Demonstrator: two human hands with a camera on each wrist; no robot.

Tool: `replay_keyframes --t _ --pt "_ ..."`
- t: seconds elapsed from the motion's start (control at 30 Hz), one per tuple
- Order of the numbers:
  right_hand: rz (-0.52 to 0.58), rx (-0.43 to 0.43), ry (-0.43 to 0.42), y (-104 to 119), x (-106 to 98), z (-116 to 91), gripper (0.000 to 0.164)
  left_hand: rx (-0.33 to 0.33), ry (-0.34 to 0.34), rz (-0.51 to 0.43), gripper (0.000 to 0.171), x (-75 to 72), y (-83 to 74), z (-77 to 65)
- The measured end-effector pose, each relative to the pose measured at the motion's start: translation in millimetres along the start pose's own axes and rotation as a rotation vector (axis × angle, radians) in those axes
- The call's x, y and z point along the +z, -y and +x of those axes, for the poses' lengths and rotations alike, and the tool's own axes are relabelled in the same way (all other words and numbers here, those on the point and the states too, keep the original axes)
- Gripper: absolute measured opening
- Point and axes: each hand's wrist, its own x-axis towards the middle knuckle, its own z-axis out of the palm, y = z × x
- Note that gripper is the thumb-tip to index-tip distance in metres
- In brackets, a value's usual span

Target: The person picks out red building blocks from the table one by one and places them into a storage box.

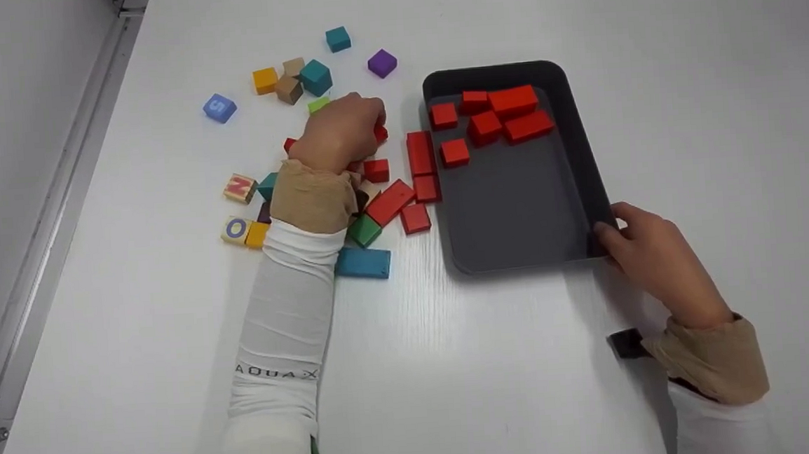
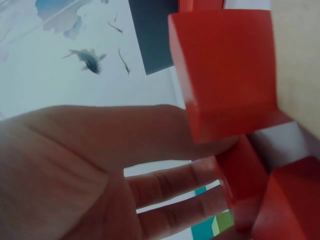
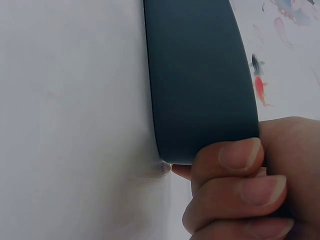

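Observation:
My left hand (image 1: pixel 342 134) reaches into a pile of coloured blocks left of a dark grey tray (image 1: pixel 509 213). In the left wrist view its thumb and fingers pinch a red block (image 2: pixel 242 182), while another red block (image 2: pixel 227 70) stands in front of the thumb. From above, the hand covers much of what it grips. My right hand (image 1: pixel 652 254) grips the tray's near right corner, fingers curled round the outer wall (image 3: pixel 200 80) in the right wrist view. Several red blocks (image 1: pixel 486 127) lie inside the tray, toward its far end.
Along the tray's left side lie a long red block (image 1: pixel 420 153) and other red blocks. Nearer me are a green block (image 1: pixel 365 230) and a blue block (image 1: pixel 364 263). Lettered blocks (image 1: pixel 240 188) lie at the left; teal (image 1: pixel 316 77) and purple (image 1: pixel 382 63) cubes sit farther back.

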Motion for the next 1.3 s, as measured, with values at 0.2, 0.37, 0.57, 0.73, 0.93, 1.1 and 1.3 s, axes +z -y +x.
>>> replay_keyframes --t 0.2,0.37,0.57,0.73,0.93,1.1,1.3 --pt "-0.006 -0.003 0.002 0.2 0.3 0.0 0.042 0.045 -0.039 -0.016 0.052 -4.7 -6.7 -3.2" --pt "-0.014 -0.004 0.005 -0.3 0.0 0.1 0.041 0.081 -0.057 0.015 0.057 -7.3 -15.4 -3.0" --pt "-0.012 0.008 0.003 -1.1 -0.5 -1.0 0.041 0.113 -0.086 0.042 0.054 -6.4 -29.6 -6.0" --pt "-0.011 -0.003 -0.001 -1.1 -0.4 -0.9 0.041 0.187 -0.139 0.075 0.050 -5.9 -42.8 -11.0" --pt "-0.010 -0.017 -0.006 -0.8 0.7 -0.3 0.038 0.308 -0.149 0.086 0.046 -1.7 -57.1 -12.2" --pt "0.003 -0.020 -0.007 -0.7 2.3 0.2 0.037 0.352 -0.138 0.071 0.045 1.2 -66.8 -10.5" --pt "0.011 -0.002 -0.006 -0.6 0.5 -0.6 0.038 0.403 -0.158 0.089 0.042 3.7 -82.9 -9.8"
